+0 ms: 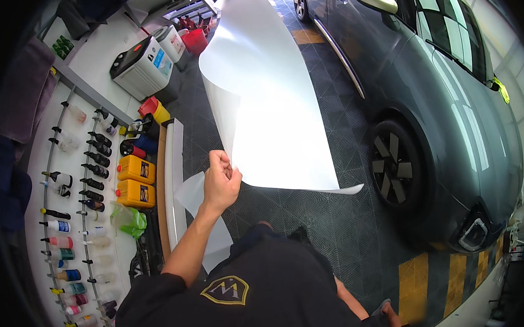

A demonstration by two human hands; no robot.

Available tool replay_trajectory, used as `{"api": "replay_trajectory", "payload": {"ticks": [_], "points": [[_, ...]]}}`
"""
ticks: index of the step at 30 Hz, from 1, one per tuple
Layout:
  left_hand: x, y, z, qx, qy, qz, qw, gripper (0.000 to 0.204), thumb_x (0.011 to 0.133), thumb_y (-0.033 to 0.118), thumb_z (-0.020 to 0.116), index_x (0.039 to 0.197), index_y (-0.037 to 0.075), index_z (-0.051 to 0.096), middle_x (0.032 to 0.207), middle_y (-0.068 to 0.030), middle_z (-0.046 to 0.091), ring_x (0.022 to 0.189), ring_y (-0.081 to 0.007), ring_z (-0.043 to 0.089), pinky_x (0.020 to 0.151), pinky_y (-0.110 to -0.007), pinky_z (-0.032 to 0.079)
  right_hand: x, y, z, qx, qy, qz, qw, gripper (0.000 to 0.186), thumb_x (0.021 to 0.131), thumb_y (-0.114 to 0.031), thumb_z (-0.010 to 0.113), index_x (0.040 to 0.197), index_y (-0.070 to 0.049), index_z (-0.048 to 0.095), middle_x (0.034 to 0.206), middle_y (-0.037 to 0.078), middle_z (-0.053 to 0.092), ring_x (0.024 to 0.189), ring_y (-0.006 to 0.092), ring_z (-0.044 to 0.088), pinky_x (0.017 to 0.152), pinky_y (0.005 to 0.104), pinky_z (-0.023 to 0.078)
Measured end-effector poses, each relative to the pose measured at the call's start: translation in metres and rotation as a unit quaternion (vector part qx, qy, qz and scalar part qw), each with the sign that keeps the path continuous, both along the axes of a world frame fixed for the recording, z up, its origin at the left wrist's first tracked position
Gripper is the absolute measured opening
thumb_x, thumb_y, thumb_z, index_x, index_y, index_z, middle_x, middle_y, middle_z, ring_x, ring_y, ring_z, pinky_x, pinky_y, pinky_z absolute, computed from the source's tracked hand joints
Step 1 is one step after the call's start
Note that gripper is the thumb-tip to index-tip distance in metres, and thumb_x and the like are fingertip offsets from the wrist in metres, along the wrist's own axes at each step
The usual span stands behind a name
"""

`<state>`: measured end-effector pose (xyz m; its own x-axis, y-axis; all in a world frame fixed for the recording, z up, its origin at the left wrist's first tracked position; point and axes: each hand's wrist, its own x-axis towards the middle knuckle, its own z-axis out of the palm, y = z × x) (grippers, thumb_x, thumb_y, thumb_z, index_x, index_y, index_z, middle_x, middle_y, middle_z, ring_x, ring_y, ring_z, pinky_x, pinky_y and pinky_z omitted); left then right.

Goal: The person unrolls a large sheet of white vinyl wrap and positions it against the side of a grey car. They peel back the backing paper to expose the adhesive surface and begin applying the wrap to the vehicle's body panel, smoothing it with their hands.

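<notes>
My left hand (221, 182) is closed on the near left corner of a large white, glossy film sheet (277, 105), pinched between thumb and fingers. From there the sheet stretches away from me and up past the top of the view, its left side curled over and its near right corner (352, 189) curling up. Another pale sheet (216, 244) shows below my left forearm, partly hidden by it and my black shirt. My right hand does not show.
At right stands a grey-green car (447, 143), its front wheel (393, 164) near the sheet's right corner. Along the left are a wall rack of bottles (99, 159), yellow canisters (136, 193) and a long white panel-like piece (175, 188). Part of a bare limb (391, 318) shows at lower right.
</notes>
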<state>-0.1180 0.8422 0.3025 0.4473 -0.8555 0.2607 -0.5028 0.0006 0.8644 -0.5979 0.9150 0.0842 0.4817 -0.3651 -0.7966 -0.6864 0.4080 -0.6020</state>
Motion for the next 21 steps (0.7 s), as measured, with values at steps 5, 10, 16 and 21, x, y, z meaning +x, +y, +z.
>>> {"api": "replay_trajectory", "payload": {"ticks": [5, 10, 16, 21], "points": [[-0.011, -0.003, 0.009, 0.013, -0.022, -0.008, 1.000, 0.024, 0.087, -0.003, 0.053, 0.100, 0.003, 0.034, 0.072, -0.0018, 0.053, 0.057, -0.0026, 0.047, 0.051, -0.020, 0.039, 0.062, -0.008, -0.052, -0.116, -0.036, 0.120, 0.985, 0.026, 0.083, -0.022, 0.064, 0.096, 0.000, 0.067, 0.099, 0.020, 0.066, 0.096, 0.0327, 0.063, 0.078, 0.0401, 0.050], [-0.029, -0.017, 0.004, 0.037, -0.023, -0.028, 0.999, 0.027, 0.085, 0.001, 0.057, 0.101, 0.002, 0.036, 0.064, -0.0067, 0.056, 0.054, -0.0148, 0.056, 0.053, -0.030, 0.045, 0.043, -0.034, -0.141, -0.251, 0.023, 0.315, 0.915, 0.025, 0.079, -0.012, 0.061, 0.096, 0.002, 0.073, 0.100, 0.022, 0.072, 0.100, 0.0374, 0.068, 0.082, 0.0435, 0.053], [-0.027, -0.006, -0.011, 0.039, -0.036, -0.047, 0.997, 0.028, 0.085, 0.000, 0.059, 0.101, 0.002, 0.036, 0.067, -0.0062, 0.055, 0.055, -0.0133, 0.054, 0.052, -0.029, 0.044, 0.190, -0.144, 0.172, -0.282, -0.270, -0.165, 0.906, 0.028, 0.097, -0.019, 0.059, 0.112, 0.002, 0.068, 0.095, 0.010, 0.072, 0.090, 0.0159, 0.067, 0.080, 0.0296, 0.053], [-0.018, -0.017, -0.013, -0.005, -0.045, -0.087, 0.995, 0.028, 0.083, 0.003, 0.060, 0.101, 0.002, 0.038, 0.059, -0.0085, 0.053, 0.050, -0.0256, 0.059, 0.051, -0.038, 0.047, 0.317, -0.185, 0.275, -0.496, -0.345, -0.188, 0.774, 0.024, 0.091, -0.015, 0.066, 0.108, 0.002, 0.060, 0.079, 0.009, 0.064, 0.071, 0.0160, 0.063, 0.063, 0.0278, 0.050]]}}
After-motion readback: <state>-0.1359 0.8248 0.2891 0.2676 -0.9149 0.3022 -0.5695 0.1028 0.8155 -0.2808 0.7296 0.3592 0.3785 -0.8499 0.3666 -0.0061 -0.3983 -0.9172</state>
